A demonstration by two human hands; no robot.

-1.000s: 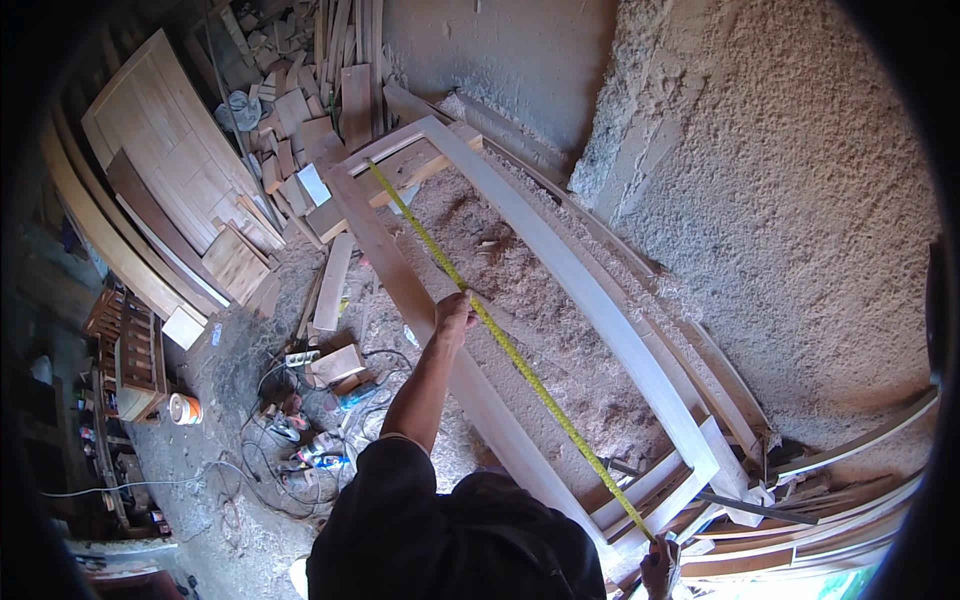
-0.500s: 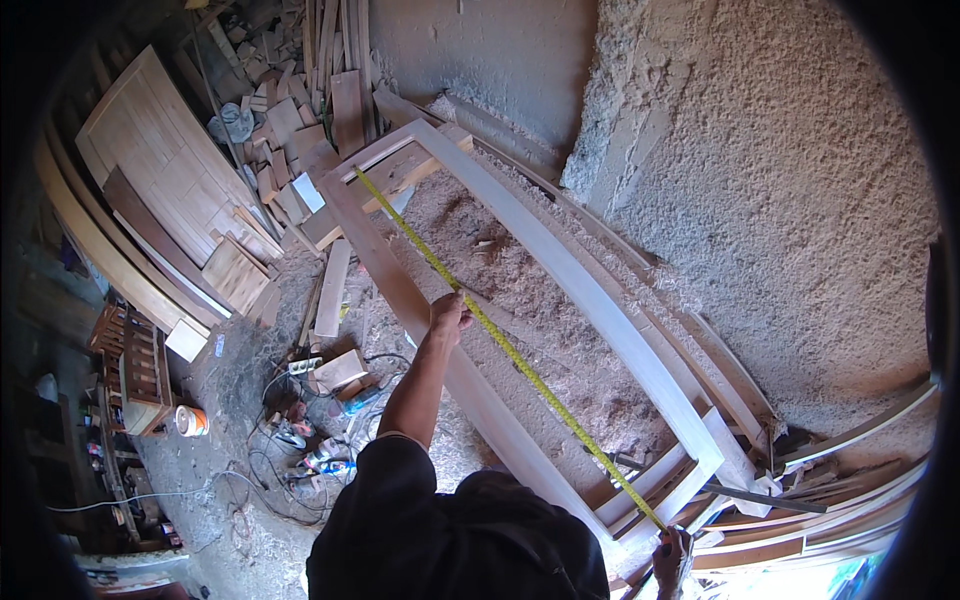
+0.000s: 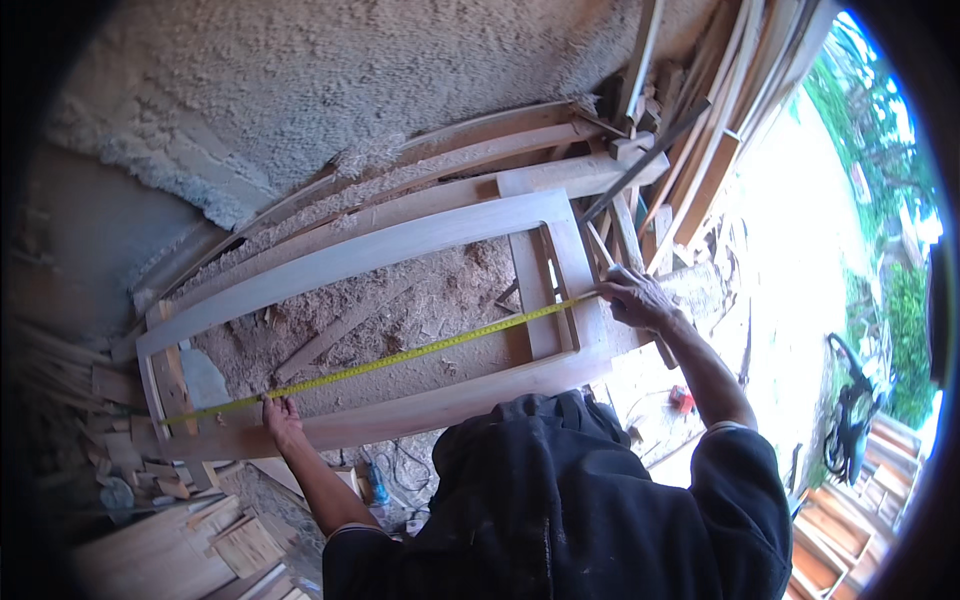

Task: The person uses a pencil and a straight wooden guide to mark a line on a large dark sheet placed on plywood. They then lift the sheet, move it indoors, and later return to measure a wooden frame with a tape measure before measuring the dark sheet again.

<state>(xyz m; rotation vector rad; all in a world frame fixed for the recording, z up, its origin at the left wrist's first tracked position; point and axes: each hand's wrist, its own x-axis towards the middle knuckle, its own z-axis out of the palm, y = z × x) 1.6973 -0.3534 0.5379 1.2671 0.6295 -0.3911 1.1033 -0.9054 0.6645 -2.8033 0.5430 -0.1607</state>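
A long wooden frame [image 3: 330, 268] with an open middle lies in front of me. The yellow blade of a tape measure [image 3: 400, 357] runs lengthwise over its opening, from the left end to the right end. My left hand [image 3: 284, 420] pinches the blade near the frame's lower left rail, with the fingers closed. At the right end rail, my right hand [image 3: 637, 298] is closed around the other end of the tape measure; its case is hidden by the fingers. The blade is taut and nearly straight.
Wood shavings [image 3: 460, 275] lie beneath the frame. Long boards [image 3: 715, 130] lean at the upper right, beside a rough wall [image 3: 330, 70]. Wood offcuts [image 3: 130, 450] and a panelled wooden door [image 3: 150, 550] are at the lower left. A red object [image 3: 682, 399] lies right of my body.
My view has turned to the right, so the frame now lies across it and my right hand shows fully. The tape measure stays stretched between both hands.
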